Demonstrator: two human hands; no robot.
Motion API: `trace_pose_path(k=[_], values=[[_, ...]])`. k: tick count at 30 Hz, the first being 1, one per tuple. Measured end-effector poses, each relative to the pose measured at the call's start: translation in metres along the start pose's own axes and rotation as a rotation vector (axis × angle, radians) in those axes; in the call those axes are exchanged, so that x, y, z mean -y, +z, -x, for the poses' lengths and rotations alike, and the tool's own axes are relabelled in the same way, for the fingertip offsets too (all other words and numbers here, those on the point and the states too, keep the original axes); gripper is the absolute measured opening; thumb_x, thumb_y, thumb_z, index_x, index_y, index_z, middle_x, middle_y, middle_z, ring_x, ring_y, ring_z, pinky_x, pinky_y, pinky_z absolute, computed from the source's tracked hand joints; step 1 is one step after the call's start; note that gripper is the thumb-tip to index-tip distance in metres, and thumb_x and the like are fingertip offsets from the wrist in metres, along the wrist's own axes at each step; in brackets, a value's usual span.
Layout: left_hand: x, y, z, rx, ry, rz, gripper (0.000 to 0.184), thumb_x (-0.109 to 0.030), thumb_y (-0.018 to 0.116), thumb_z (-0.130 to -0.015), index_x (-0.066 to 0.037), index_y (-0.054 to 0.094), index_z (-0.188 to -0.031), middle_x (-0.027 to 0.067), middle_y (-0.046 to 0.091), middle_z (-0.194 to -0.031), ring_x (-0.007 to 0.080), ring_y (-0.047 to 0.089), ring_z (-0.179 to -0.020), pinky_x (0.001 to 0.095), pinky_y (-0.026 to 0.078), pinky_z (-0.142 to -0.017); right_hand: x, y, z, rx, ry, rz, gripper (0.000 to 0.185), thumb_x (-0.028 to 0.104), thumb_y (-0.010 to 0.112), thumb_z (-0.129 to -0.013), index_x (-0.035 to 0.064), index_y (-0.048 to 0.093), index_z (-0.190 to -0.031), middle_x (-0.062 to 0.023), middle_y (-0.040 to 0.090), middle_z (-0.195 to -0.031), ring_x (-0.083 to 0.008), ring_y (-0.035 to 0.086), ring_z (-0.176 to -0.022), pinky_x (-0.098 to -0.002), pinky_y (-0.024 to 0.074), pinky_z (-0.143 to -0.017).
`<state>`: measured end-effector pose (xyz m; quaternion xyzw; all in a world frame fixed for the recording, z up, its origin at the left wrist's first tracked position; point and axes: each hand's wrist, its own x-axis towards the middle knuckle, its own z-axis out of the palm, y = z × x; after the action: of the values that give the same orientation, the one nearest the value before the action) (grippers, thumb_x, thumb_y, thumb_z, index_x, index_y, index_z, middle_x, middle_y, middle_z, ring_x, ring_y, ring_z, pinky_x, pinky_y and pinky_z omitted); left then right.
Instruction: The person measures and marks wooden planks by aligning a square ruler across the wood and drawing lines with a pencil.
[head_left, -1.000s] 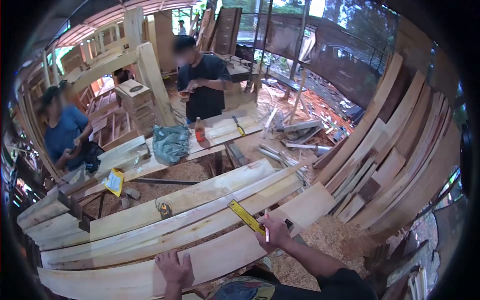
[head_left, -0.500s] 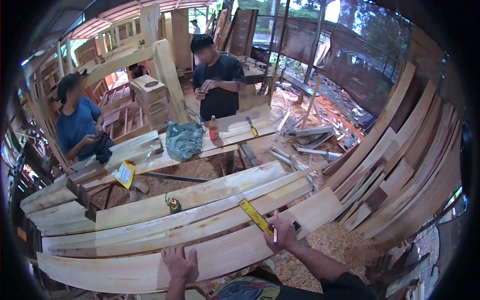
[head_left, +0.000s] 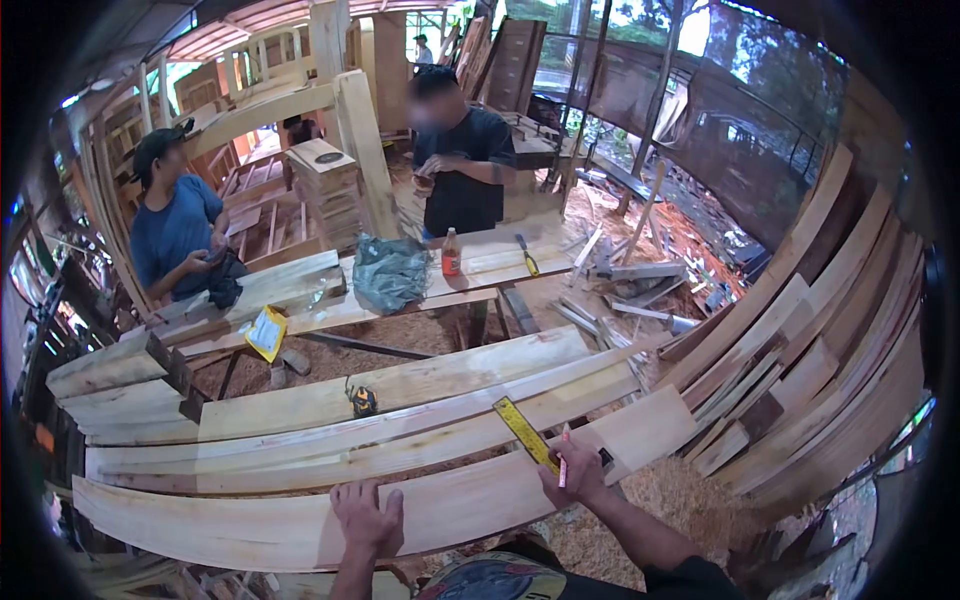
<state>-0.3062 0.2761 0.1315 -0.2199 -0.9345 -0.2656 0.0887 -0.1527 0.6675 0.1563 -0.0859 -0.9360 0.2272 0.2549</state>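
Observation:
A long pale board (head_left: pixel 240 525) lies nearest to me. My left hand (head_left: pixel 366 518) rests on it, fingers spread and lying toward its far edge. Farther right, my right hand (head_left: pixel 580 478) is closed around a square with a yellow, marked blade (head_left: pixel 522 430). The blade points away from me, past the board's far edge; the dark end of the square shows beside the knuckles. The same hand also holds a slim pink-and-white pencil or marker (head_left: pixel 563 462), tip upward.
Beyond lie more planks (head_left: pixel 470 370) with a tape measure (head_left: pixel 362 401) on one. A farther bench holds a plastic bag (head_left: pixel 390 275), a bottle (head_left: pixel 451 253) and a chisel-like tool (head_left: pixel 527 256). Two people (head_left: pixel 465 170) stand there. Boards (head_left: pixel 800 370) lean at right; shavings (head_left: pixel 690 500) cover the ground.
My view has shifted, so the scene sits slightly farther right in the picture. Both hands keep nearly the same places on the board, and the right still holds the square and pencil or marker.

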Motion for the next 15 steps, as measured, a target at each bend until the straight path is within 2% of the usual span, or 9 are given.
trace_pose_path(k=[7, 10, 15], values=[[-0.0031, -0.0049, 0.0003, 0.017, -0.016, 0.006, 0.047, -0.051, 0.074, -0.086, -0.008, 0.075, -0.106, 0.0146, 0.07, -0.111, 0.0342, 0.059, -0.116, 0.0564, 0.032, -0.115, -0.0065, 0.0065, 0.0035, -0.011, -0.012, 0.011, 0.032, 0.029, 0.086, -0.074, 0.009, 0.068, -0.09, -0.0127, 0.067, -0.078, -0.0353, 0.069, -0.069, -0.0472, 0.0548, -0.065], [-0.0003, -0.0015, 0.0004, -0.044, 0.031, -0.017, 0.044, -0.047, 0.077, -0.084, -0.007, 0.074, -0.102, 0.014, 0.07, -0.104, 0.0343, 0.061, -0.11, 0.0535, 0.035, -0.111, -0.0049, 0.0061, 0.0021, -0.008, -0.012, 0.003, 0.031, 0.029, 0.085, -0.074, 0.0091, 0.067, -0.089, -0.0123, 0.067, -0.077, -0.0355, 0.069, -0.068, -0.0471, 0.0545, -0.065], [0.0002, -0.0032, 0.0008, -0.018, 0.009, 0.001, 0.045, -0.049, 0.076, -0.084, -0.007, 0.075, -0.101, 0.0141, 0.07, -0.105, 0.0338, 0.061, -0.111, 0.0553, 0.034, -0.113, -0.0088, 0.0099, 0.003, -0.02, -0.039, -0.003, 0.03, 0.028, 0.085, -0.074, 0.009, 0.066, -0.089, -0.0126, 0.065, -0.074, -0.0362, 0.067, -0.066, -0.0473, 0.0531, -0.061]])
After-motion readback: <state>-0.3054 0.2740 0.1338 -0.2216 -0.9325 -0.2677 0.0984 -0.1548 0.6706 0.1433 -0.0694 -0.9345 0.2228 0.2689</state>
